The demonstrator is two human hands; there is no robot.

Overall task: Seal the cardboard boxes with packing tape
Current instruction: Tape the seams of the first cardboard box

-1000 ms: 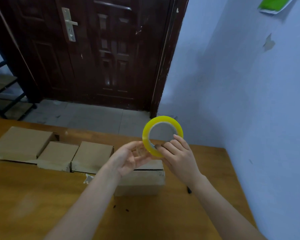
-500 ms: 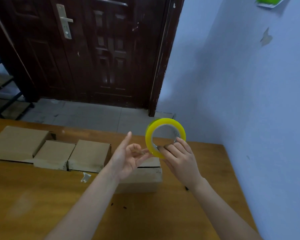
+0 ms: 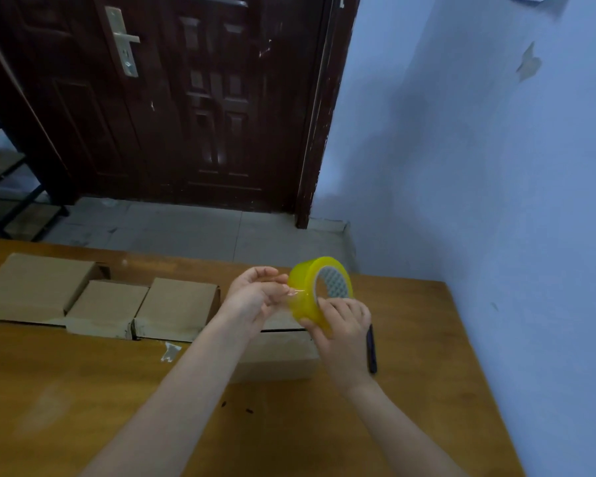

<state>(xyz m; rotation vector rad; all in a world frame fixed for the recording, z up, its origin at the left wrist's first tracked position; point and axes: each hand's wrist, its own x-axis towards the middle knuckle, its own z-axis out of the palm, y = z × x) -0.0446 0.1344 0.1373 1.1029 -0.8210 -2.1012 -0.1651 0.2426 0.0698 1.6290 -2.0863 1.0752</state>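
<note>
My right hand [image 3: 343, 327] grips a yellow roll of packing tape [image 3: 307, 290] by its lower rim and holds it above the table. My left hand [image 3: 255, 294] is just left of the roll, fingers curled, pinching the clear loose end of the tape [image 3: 295, 293]. Under both hands stands a small cardboard box [image 3: 276, 356], mostly hidden by my forearms, with a dark seam across its top. Three more cardboard boxes [image 3: 178, 306] sit in a row at the left.
A dark pen [image 3: 371, 349] lies on the wooden table [image 3: 83, 390] right of the box. A scrap of clear tape [image 3: 170, 351] lies in front of the row. The blue wall borders the table's right side; a dark door stands behind.
The roll has turned from facing me to showing its outer band and come lower. My left hand went from open fingers to pinching the tape end.
</note>
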